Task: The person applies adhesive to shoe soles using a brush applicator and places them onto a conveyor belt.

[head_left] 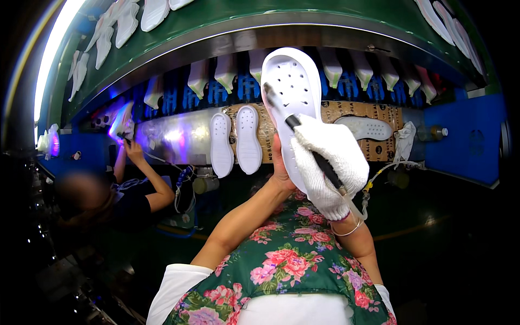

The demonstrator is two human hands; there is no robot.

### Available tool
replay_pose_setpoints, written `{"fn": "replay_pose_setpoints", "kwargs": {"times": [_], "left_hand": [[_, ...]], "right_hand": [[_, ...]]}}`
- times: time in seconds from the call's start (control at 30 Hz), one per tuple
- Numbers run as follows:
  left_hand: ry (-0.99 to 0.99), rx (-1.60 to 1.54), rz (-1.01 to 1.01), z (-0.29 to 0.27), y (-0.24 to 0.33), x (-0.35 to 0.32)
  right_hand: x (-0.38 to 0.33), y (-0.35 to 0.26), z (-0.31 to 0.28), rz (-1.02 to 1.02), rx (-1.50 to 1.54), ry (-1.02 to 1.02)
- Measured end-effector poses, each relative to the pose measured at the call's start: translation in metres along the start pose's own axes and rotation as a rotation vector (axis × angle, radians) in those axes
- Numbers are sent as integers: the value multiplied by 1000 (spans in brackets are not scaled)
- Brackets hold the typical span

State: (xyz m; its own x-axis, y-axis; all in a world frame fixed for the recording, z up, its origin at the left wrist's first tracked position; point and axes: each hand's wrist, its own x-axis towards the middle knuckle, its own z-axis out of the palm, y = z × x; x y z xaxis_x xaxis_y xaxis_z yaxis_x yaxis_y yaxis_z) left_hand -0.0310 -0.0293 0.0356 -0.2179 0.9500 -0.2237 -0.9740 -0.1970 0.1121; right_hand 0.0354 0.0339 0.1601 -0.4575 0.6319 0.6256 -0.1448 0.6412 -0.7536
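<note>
A white shoe sole [295,81] with rows of small holes at its wide end is held up before me, that end pointing away. My bare left hand [280,165] grips its left edge near the narrow end, the fingers partly hidden behind it. In a white knit glove, my right hand [331,162] is closed around a black-handled brush [293,121] with a clear tube at its rear end. The bristles lie against the left edge of the sole's wide end. Two matching white soles, a left one [221,145] and a right one [247,140], lie side by side on the bench.
Another sole [368,129] lies sideways on the cardboard [390,114]. A white cloth [404,142] and a bottle [437,131] are at the right. Blue racks [190,97] hold several shoe parts beneath a green upper shelf [303,11]. At the left, a co-worker [130,184] handles a lit piece.
</note>
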Motion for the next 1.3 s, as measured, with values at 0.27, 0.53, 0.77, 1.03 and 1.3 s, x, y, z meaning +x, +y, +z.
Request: {"fn": "replay_pose_setpoints", "kwargs": {"times": [0.27,0.53,0.77,1.03,1.3], "left_hand": [[-93,-73,-51,11,13,2],[-249,-62,-19,3,23,8],[-257,7,-79,17,32,13],[-200,22,11,20,41,19],[-210,-11,6,19,51,22]], "right_hand": [[-9,7,-2,-67,-12,-34],[-10,4,-2,-78,-56,-61],[-24,11,8,-127,-199,-25],[-22,15,-16,-129,-145,-156],[-34,22,-22,82,58,-115]]}}
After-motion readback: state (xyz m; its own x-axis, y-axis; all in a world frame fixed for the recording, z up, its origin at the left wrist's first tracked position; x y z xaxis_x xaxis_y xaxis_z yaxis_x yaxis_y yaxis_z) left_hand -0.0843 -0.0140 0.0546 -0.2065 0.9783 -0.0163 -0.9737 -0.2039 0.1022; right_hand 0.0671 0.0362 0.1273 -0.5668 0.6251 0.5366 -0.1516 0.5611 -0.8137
